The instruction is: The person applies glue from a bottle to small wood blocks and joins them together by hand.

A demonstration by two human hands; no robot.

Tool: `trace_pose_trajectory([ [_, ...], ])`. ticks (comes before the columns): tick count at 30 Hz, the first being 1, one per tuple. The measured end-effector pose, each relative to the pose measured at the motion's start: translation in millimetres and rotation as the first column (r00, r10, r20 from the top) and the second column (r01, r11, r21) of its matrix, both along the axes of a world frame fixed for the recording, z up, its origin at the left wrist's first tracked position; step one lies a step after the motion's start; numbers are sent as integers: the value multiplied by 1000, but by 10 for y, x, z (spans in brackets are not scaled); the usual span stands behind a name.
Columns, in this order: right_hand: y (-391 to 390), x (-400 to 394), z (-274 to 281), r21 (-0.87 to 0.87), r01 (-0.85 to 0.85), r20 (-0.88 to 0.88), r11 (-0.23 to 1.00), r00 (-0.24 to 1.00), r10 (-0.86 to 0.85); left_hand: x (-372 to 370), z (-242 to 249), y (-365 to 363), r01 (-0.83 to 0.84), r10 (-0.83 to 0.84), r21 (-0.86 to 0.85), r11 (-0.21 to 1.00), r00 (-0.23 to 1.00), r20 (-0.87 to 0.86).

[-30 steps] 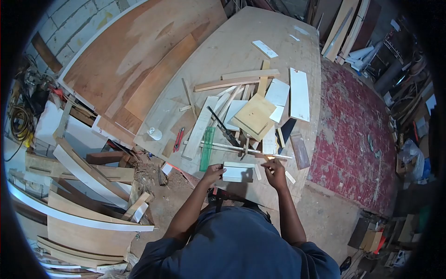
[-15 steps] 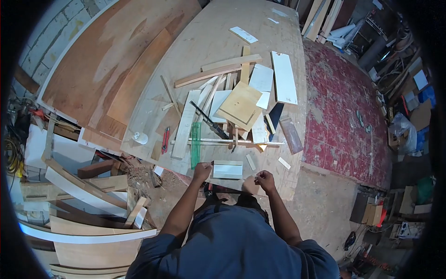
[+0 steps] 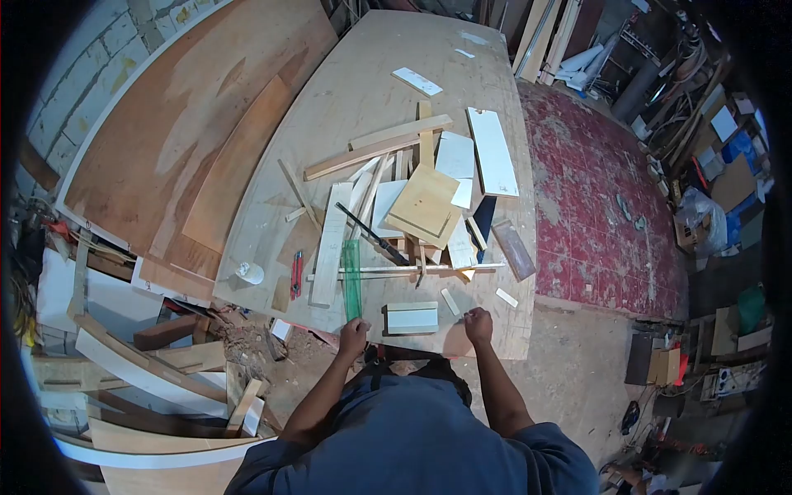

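Observation:
My left hand [image 3: 354, 337] is closed at the table's near edge, just below the end of a green see-through ruler [image 3: 352, 280]. My right hand [image 3: 477, 324] is also closed, fingers pinched together, resting over the table near a small pale wood strip [image 3: 450, 302]. Whatever either hand holds, if anything, is hidden or too small to make out. Between the hands lies a small block with white and pale-wood strips [image 3: 412, 318], touched by neither. Beyond it, a long thin stick [image 3: 454, 268] lies across the table.
Offcuts are heaped mid-table, with a square wood panel [image 3: 425, 202] and a black rod-like tool [image 3: 371, 232]. Red-handled tools [image 3: 296, 275] and a white cup [image 3: 249, 273] lie left. Large plywood sheets [image 3: 181, 124] lean left. Curved wood pieces [image 3: 148, 363] are stacked lower left.
The head view has shifted slightly. My left hand has drawn back a little from the block towards the table edge. My right hand has moved slightly forward. The block stays put on the table.

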State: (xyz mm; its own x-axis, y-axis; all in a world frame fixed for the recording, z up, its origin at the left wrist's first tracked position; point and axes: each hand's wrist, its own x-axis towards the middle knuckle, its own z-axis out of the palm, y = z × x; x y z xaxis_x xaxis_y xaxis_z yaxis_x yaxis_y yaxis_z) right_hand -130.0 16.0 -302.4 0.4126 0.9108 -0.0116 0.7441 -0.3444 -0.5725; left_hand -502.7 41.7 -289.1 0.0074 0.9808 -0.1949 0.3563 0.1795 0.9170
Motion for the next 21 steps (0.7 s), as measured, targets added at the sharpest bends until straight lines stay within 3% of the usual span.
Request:
trace_pose_trajectory([
  [5,353,-422,367,-99,-12,142,995,989,27,-118,81,29,170,-161,28,985,967,-197],
  [8,448,-537,275,-234,54,280,971,960,14,-108,135,39,189,-182,42,981,975,-130],
  [12,477,-594,290,-223,101,323,970,946,-25,-85,241,60,201,-199,15,980,976,-91],
  [15,476,-528,275,-341,136,186,930,980,-75,-43,350,98,190,-189,26,981,981,-39],
  [17,419,-489,273,-42,113,-131,993,984,-118,14,430,146,177,-177,13,984,984,-2],
  [18,396,-499,277,-42,115,-127,993,985,-119,61,462,181,179,-179,13,984,984,2],
  [20,370,-582,308,-1,158,-558,987,819,-132,177,521,242,163,-177,103,981,972,157],
  [21,365,-675,396,-16,142,-686,990,719,-115,245,539,271,160,-176,108,981,972,158],
])
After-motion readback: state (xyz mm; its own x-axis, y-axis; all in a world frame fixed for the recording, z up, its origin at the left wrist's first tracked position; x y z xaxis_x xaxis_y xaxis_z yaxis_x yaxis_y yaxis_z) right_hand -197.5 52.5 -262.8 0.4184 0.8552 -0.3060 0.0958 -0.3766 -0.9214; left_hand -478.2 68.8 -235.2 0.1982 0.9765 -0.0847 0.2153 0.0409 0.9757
